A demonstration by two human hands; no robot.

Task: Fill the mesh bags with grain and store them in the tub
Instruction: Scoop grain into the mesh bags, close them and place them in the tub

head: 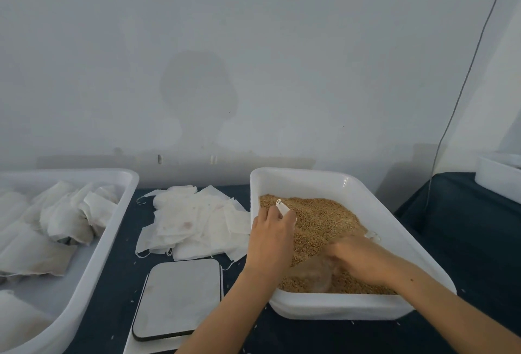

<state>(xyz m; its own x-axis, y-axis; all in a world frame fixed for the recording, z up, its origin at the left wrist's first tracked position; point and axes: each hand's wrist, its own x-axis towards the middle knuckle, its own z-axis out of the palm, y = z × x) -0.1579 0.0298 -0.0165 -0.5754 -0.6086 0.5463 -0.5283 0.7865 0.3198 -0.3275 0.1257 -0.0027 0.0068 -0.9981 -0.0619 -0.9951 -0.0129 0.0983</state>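
A white tub [310, 174] on the right holds brown grain [324, 218]. My left hand [270, 238] is over its left side and pinches a small white mesh bag [282, 207], whose corner sticks out above the fingers. My right hand [363, 257] is low in the grain near the front, its fingers curled round a clear plastic scoop [313, 272] that looks blurred. A second white tub [129, 184] on the left holds several filled mesh bags [64, 218]. A pile of empty mesh bags [197, 221] lies between the two tubs.
A flat grey scale [177, 297] sits on the dark table in front of the bag pile. Another white container [496, 176] stands at the far right on a separate surface. A thin cable [465, 71] hangs down the wall. Loose grains lie scattered on the table.
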